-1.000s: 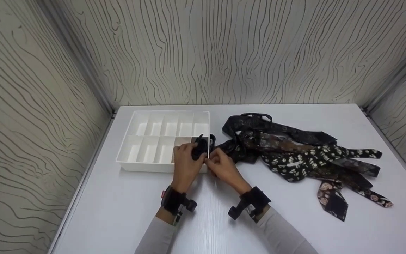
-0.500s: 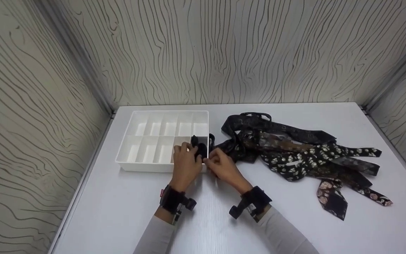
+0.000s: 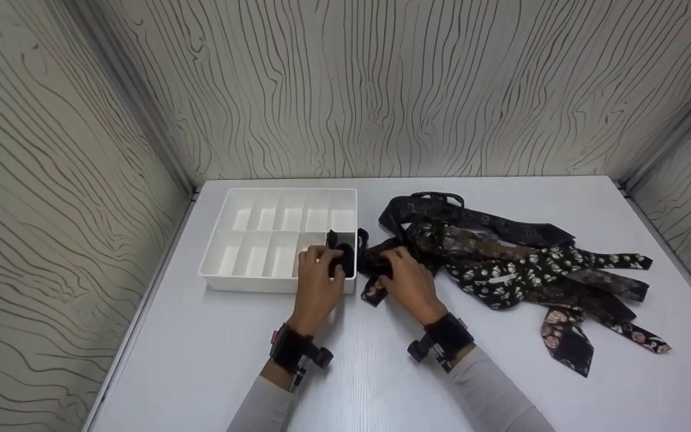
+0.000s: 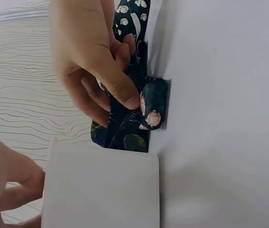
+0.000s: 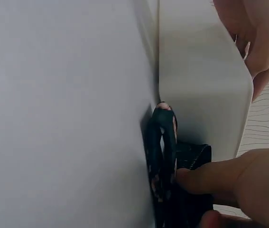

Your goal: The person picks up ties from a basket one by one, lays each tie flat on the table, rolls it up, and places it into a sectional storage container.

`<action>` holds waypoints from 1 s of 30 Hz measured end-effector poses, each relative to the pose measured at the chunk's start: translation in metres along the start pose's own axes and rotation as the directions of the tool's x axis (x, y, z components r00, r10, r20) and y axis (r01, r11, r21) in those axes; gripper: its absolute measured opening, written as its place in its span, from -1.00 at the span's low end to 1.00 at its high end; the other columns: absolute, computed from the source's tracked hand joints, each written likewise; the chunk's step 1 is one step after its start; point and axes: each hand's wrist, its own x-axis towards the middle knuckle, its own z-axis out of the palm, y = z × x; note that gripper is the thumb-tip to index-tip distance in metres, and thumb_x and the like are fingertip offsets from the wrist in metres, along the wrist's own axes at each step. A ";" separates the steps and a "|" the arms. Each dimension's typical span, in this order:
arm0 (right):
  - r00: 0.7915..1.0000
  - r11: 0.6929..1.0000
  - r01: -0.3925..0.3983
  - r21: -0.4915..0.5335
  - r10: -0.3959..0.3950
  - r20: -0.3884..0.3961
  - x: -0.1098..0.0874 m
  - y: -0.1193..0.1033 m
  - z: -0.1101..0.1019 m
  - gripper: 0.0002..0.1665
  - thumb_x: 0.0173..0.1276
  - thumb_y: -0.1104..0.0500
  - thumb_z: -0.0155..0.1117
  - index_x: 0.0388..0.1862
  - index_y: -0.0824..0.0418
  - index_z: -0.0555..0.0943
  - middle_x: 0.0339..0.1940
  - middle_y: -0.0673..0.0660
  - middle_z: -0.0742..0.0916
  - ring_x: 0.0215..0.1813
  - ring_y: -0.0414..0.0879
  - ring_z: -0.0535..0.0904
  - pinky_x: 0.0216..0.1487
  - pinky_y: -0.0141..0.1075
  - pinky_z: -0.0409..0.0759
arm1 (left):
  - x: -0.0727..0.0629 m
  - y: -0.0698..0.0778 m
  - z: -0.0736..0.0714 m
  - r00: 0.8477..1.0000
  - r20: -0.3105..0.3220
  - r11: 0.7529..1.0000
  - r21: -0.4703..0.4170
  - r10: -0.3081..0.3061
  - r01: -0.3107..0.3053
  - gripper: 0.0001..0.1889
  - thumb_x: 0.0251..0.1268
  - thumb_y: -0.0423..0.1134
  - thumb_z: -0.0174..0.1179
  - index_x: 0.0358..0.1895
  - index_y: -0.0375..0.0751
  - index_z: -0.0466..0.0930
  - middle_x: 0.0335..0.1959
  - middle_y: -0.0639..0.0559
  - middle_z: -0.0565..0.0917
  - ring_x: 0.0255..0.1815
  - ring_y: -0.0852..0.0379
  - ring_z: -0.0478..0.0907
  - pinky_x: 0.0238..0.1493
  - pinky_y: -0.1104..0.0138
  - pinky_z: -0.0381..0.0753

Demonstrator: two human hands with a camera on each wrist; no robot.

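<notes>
My left hand (image 3: 318,285) reaches into the front right corner of a white divided box (image 3: 249,284). Its thumb and fingers hold a black rolled necktie (image 3: 346,258) there; in the left wrist view the box wall hides the fingertips. Just right of the box, my right hand (image 3: 414,285) pinches a dark necktie with pink flowers (image 4: 153,104) at the left end of a heap. A folded loop of that floral necktie (image 5: 162,137) lies against the box's outer side in the right wrist view.
Several dark patterned neckties (image 3: 483,231) spread across the right of the white table (image 3: 357,384), one with white flowers (image 3: 489,276). A rose-printed tie end (image 3: 567,342) points toward the front. Patterned panels (image 3: 345,90) stand behind and at both sides.
My right hand has left the box's front right corner and moved right to the heap, where a floral tie end now shows beside the box. My left hand stays at its compartment.
</notes>
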 end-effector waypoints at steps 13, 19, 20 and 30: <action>0.942 0.963 0.229 -0.141 -0.255 -0.216 -0.015 0.007 -0.006 -0.86 0.29 0.20 0.58 -0.18 0.13 0.84 -0.17 0.08 0.81 -0.11 0.07 0.64 -0.09 -0.06 0.66 | -0.009 0.002 -0.003 0.987 0.085 0.985 -0.115 0.136 -0.126 -0.75 0.40 -0.47 0.25 0.08 -0.26 0.71 0.27 -0.18 0.58 0.51 -0.17 0.40 0.48 0.06 0.52; 0.878 0.903 0.430 -0.009 -0.420 -0.229 -0.027 0.004 -0.020 -0.89 0.34 0.19 0.54 -0.18 0.15 0.80 0.00 0.09 0.82 0.32 0.19 0.54 0.38 0.21 0.44 | -0.010 0.007 -0.001 0.943 0.195 0.951 -0.203 0.271 -0.231 -0.46 0.40 -0.48 0.26 0.42 -0.17 0.55 0.52 -0.05 0.49 0.74 -0.13 0.14 0.64 -0.01 0.31; 0.870 0.889 0.457 0.032 -0.439 -0.225 -0.029 0.003 -0.023 -0.89 0.35 0.20 0.52 -0.17 0.16 0.79 0.00 0.09 0.82 0.38 0.19 0.54 0.44 0.25 0.39 | -0.011 0.008 -0.001 0.937 0.211 0.946 -0.226 0.279 -0.231 -0.44 0.41 -0.47 0.26 0.45 -0.15 0.53 0.53 -0.03 0.50 0.75 -0.11 0.12 0.65 -0.01 0.29; 0.814 0.812 0.571 0.125 -0.538 -0.221 -0.039 0.014 -0.039 -0.78 0.30 0.15 0.59 -0.12 0.12 0.76 -0.18 0.02 0.79 0.04 -0.02 0.61 0.31 0.14 0.51 | -0.019 0.014 -0.009 0.935 0.214 0.903 -0.387 0.283 -0.185 -0.80 0.24 -0.39 0.35 -0.10 -0.16 0.62 -0.09 0.01 0.66 0.00 0.16 0.54 0.15 0.29 0.60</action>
